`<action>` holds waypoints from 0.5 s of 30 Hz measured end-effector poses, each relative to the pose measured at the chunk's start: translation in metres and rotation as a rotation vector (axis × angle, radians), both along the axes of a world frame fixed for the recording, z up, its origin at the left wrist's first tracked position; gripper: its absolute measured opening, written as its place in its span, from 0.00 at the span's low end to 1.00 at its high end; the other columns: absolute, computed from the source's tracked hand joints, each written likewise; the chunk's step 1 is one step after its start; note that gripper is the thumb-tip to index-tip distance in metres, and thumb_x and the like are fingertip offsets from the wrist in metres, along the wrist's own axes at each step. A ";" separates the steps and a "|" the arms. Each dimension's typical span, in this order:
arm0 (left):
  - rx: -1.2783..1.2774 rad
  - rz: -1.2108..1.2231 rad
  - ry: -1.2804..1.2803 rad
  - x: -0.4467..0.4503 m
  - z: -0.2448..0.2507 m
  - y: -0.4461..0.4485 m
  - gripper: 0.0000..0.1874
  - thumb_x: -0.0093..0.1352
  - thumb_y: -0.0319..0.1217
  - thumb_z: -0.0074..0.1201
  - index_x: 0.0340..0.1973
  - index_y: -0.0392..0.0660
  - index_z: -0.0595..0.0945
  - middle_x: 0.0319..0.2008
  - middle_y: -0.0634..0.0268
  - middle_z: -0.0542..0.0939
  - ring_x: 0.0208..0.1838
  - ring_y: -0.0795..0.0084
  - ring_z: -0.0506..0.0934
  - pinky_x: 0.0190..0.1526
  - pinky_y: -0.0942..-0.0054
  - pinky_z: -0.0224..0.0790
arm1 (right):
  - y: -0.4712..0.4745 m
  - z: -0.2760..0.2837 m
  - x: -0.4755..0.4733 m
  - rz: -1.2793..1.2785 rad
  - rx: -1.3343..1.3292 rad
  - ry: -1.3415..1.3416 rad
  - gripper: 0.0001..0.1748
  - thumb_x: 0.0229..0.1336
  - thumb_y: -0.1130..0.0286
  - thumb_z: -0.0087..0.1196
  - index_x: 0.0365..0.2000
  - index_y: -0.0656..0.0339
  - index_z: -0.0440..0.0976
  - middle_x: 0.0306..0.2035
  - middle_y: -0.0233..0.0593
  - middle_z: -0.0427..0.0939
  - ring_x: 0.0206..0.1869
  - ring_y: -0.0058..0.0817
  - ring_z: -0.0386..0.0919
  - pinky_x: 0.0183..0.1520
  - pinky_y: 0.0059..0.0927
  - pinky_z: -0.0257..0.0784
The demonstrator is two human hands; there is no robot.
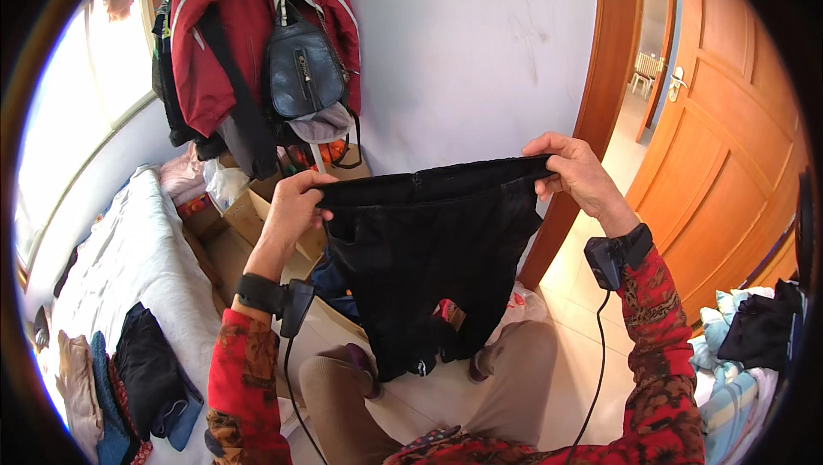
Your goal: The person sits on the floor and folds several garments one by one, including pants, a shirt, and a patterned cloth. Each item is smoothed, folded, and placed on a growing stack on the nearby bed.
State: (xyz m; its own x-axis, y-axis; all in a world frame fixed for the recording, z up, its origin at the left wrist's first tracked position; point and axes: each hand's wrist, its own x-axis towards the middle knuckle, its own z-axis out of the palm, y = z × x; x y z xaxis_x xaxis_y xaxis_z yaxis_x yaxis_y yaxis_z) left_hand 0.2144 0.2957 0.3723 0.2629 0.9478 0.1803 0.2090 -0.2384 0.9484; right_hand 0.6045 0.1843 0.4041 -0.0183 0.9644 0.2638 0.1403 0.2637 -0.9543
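A black garment with a waistband, apparently a pair of trousers [431, 253], hangs stretched out in front of me above my knees. My left hand [299, 204] pinches one end of its waistband between thumb and fingers. At the other end, slightly higher, my right hand [572, 172] grips the band the same way. The garment's lower part drops between my legs, and a small red and brown patch [450, 312] shows near its bottom. Whether that patch belongs to the garment, I cannot tell. Each wrist wears a black strap with a cabled device.
Folded clothes [148, 375] lie on a white-covered surface [148, 233] at left. Cardboard boxes [247, 214] stand behind my left hand. A red jacket [218, 47] and a dark handbag [305, 69] hang by the wall. At right are an open wooden door [726, 124] and piled fabrics [733, 394].
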 end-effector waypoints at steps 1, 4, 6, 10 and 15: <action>-0.078 -0.027 -0.065 0.000 0.004 0.001 0.14 0.69 0.20 0.41 0.46 0.37 0.80 0.35 0.64 0.81 0.28 0.77 0.79 0.30 0.80 0.74 | 0.001 0.001 0.001 0.024 0.009 0.046 0.19 0.57 0.84 0.33 0.42 0.68 0.74 0.37 0.40 0.75 0.31 0.24 0.79 0.35 0.27 0.80; -0.096 -0.173 -0.219 0.003 0.009 0.002 0.14 0.70 0.20 0.41 0.46 0.36 0.80 0.41 0.62 0.80 0.39 0.73 0.80 0.42 0.75 0.78 | 0.004 -0.001 0.003 0.009 -0.024 0.068 0.20 0.57 0.85 0.32 0.42 0.68 0.74 0.38 0.42 0.75 0.35 0.27 0.80 0.41 0.31 0.81; -0.049 -0.214 -0.116 0.003 0.012 0.005 0.13 0.70 0.21 0.44 0.48 0.35 0.79 0.45 0.62 0.79 0.48 0.72 0.79 0.51 0.72 0.75 | 0.006 -0.002 0.004 0.074 -0.029 0.006 0.20 0.57 0.85 0.32 0.37 0.70 0.77 0.41 0.43 0.76 0.37 0.29 0.81 0.46 0.34 0.81; 0.212 -0.255 0.163 0.006 0.013 0.008 0.15 0.67 0.26 0.55 0.48 0.34 0.80 0.44 0.62 0.80 0.46 0.72 0.79 0.50 0.72 0.73 | 0.002 0.000 0.007 0.087 0.021 -0.132 0.15 0.60 0.83 0.40 0.34 0.71 0.79 0.43 0.43 0.76 0.40 0.30 0.81 0.50 0.32 0.79; 0.783 -0.098 0.672 0.013 -0.001 0.001 0.25 0.56 0.30 0.67 0.49 0.43 0.78 0.40 0.52 0.73 0.47 0.48 0.75 0.50 0.60 0.70 | 0.000 -0.005 -0.001 0.025 0.210 -0.691 0.12 0.56 0.79 0.56 0.43 0.67 0.75 0.45 0.40 0.71 0.49 0.28 0.74 0.53 0.29 0.75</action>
